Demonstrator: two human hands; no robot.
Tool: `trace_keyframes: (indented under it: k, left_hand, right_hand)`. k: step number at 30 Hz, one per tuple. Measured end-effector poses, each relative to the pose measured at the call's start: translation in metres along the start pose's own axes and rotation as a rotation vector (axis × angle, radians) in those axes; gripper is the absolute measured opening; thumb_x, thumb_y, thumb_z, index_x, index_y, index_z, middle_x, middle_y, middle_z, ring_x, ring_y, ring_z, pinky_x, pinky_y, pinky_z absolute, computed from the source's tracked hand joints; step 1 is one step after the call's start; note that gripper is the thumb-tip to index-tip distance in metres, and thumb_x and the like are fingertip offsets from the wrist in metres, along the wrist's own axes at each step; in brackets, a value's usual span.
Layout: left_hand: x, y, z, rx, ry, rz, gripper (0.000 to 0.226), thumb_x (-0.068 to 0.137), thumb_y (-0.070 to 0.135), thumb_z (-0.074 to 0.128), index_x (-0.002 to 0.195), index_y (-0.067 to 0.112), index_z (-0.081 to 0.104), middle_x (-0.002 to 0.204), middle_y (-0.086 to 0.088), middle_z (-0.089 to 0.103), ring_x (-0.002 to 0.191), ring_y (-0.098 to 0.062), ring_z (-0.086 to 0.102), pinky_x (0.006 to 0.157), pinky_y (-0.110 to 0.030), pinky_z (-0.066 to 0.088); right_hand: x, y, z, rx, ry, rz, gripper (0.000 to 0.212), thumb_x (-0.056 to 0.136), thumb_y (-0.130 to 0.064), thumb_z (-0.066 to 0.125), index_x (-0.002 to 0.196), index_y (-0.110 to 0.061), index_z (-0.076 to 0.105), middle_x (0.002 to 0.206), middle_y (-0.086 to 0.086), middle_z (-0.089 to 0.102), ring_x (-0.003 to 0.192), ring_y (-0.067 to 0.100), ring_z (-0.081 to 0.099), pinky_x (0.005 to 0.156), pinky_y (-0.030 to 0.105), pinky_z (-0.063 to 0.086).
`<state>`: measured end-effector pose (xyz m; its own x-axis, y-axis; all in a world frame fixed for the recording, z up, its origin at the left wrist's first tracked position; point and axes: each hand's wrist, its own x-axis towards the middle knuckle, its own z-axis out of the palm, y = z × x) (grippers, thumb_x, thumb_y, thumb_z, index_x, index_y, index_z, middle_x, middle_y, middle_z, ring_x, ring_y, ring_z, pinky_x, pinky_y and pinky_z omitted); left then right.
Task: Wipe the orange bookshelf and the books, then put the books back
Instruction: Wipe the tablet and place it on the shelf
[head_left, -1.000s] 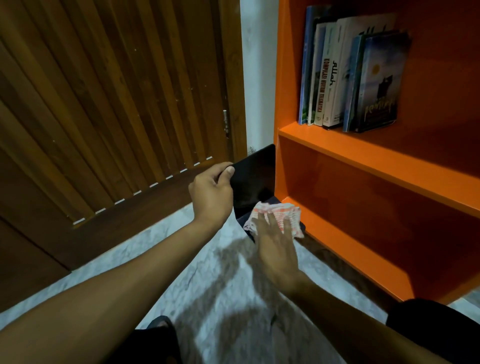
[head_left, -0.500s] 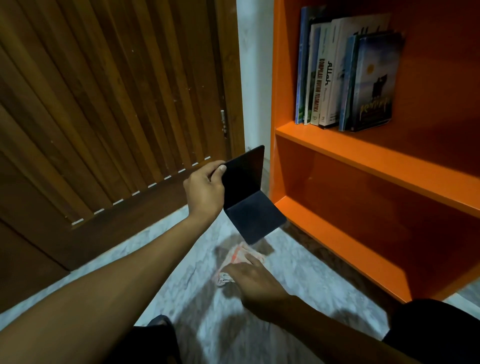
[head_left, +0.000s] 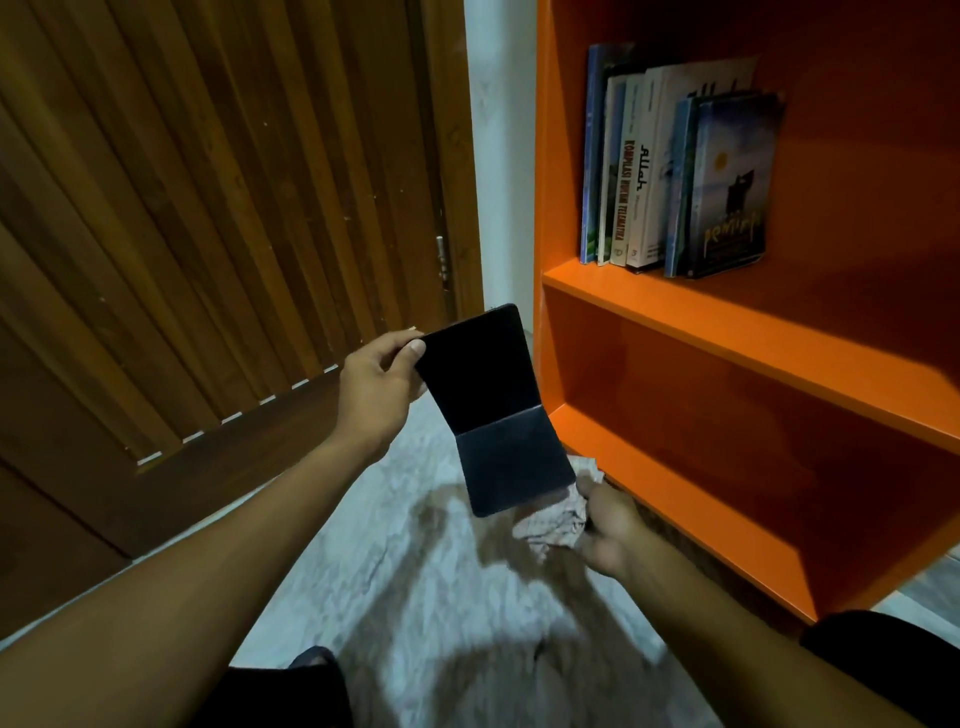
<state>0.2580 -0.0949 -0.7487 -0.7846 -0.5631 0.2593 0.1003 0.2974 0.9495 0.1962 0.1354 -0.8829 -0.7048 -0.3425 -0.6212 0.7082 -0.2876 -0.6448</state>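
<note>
My left hand (head_left: 376, 387) pinches the top corner of a dark folded cover (head_left: 493, 410), which hangs open in the air in front of the orange bookshelf (head_left: 727, 343). Its lower flap points down and toward me. Just below that flap my right hand (head_left: 608, 525) is closed on a crumpled pale checked cloth (head_left: 553, 522). Several books (head_left: 680, 171) stand upright at the left end of the upper shelf. The lower compartment holds nothing.
A brown slatted wooden door (head_left: 208, 234) fills the left side, with a strip of white wall (head_left: 501, 156) between it and the shelf. The floor (head_left: 415, 597) is pale marbled tile. My dark-clothed knees show at the bottom edge.
My right hand dropped with the cloth to the floor, then rose again to the cover's lower flap. The left hand tilted the cover more upright.
</note>
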Motion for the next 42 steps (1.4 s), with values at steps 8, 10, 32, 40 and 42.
trace_keyframes:
  k: [8,10,32,40,42]
  left_hand:
    - [-0.014,0.0,0.012,0.086,0.023,0.044,0.021,0.103,0.022,0.051,0.116,0.024,0.068,0.118,0.005,0.068,0.111,-0.017,0.064,0.091,-0.042,0.059]
    - [-0.019,0.005,0.02,0.162,0.067,0.037,0.033,0.102,0.038,0.052,0.132,0.029,0.057,0.127,0.008,0.062,0.12,-0.017,0.058,0.103,-0.044,0.052]
    - [-0.025,0.036,0.049,0.144,-0.151,-0.114,0.097,0.078,0.076,0.043,0.157,0.03,0.01,0.162,-0.001,0.029,0.146,-0.028,0.033,0.115,-0.045,0.029]
    - [-0.023,0.029,0.056,0.197,-0.129,0.058,0.046,0.108,0.038,0.029,0.153,0.03,0.032,0.155,0.0,0.041,0.142,-0.025,0.041,0.113,-0.049,0.041]
    - [-0.025,0.029,0.059,0.189,-0.117,0.113,0.04,0.108,0.034,0.033,0.146,0.031,0.043,0.142,0.004,0.056,0.13,-0.018,0.054,0.105,-0.048,0.049]
  right_hand:
    - [-0.03,-0.014,0.028,0.23,-0.108,0.091,0.04,0.105,-0.032,0.046,0.134,-0.007,0.055,0.124,0.023,0.067,0.116,0.04,0.064,0.1,0.06,0.048]
    - [-0.032,-0.014,0.032,0.253,-0.129,0.063,0.04,0.105,-0.031,0.047,0.135,-0.006,0.055,0.125,0.022,0.067,0.115,0.038,0.065,0.095,0.058,0.051]
    - [-0.053,-0.016,0.042,0.239,-0.031,-0.236,0.063,0.106,-0.029,0.045,0.158,-0.036,0.011,0.166,0.008,0.018,0.149,0.034,0.027,0.116,0.063,0.029]
    - [-0.035,-0.006,0.054,0.284,-0.038,-0.267,0.04,0.107,-0.025,0.041,0.147,-0.026,0.044,0.147,0.017,0.05,0.127,0.038,0.054,0.106,0.062,0.043]
    - [-0.035,-0.005,0.057,0.298,-0.016,-0.248,0.042,0.107,-0.025,0.041,0.149,-0.025,0.041,0.15,0.017,0.046,0.129,0.04,0.052,0.106,0.063,0.042]
